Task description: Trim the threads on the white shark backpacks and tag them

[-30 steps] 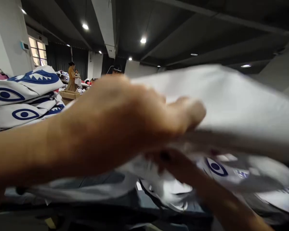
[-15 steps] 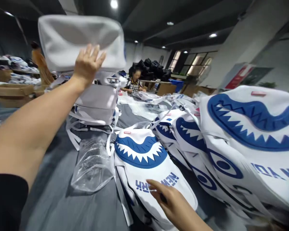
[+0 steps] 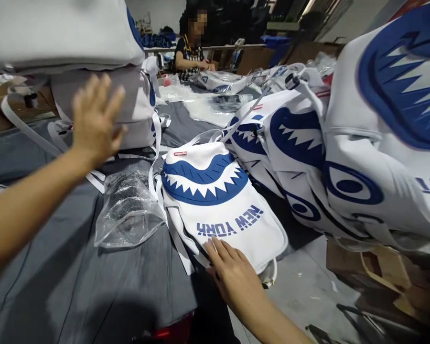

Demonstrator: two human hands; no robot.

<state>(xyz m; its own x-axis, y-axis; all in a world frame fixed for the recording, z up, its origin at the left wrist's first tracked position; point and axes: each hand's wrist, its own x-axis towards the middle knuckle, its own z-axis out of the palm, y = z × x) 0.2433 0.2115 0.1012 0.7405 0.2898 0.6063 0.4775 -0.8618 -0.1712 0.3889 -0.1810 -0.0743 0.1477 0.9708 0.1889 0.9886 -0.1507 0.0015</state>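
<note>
A white backpack (image 3: 222, 210) with a blue shark-mouth print and NEW YORK lettering lies flat in front of me. My right hand (image 3: 232, 272) rests at its near edge, just below the lettering, fingers stretched out and holding nothing. My left hand (image 3: 96, 119), slightly blurred, is raised with its fingers spread in front of a stack of white backpacks (image 3: 64, 33). Whether it touches the stack I cannot tell. Loose straps hang from that stack. Between the stack and the backpack lies a clear plastic bag (image 3: 129, 210).
More shark-print backpacks (image 3: 301, 138) lean in a row on the right. Beyond the dark-covered table (image 3: 50, 239), a person (image 3: 189, 57) handles plastic-wrapped goods. Cardboard boxes (image 3: 376, 267) stand on the floor at lower right, past the table edge.
My left hand has come down and away from the top backpack of the stack, which now sits lower in view. The right hand has flattened against the near backpack's edge. My view has tilted downward.
</note>
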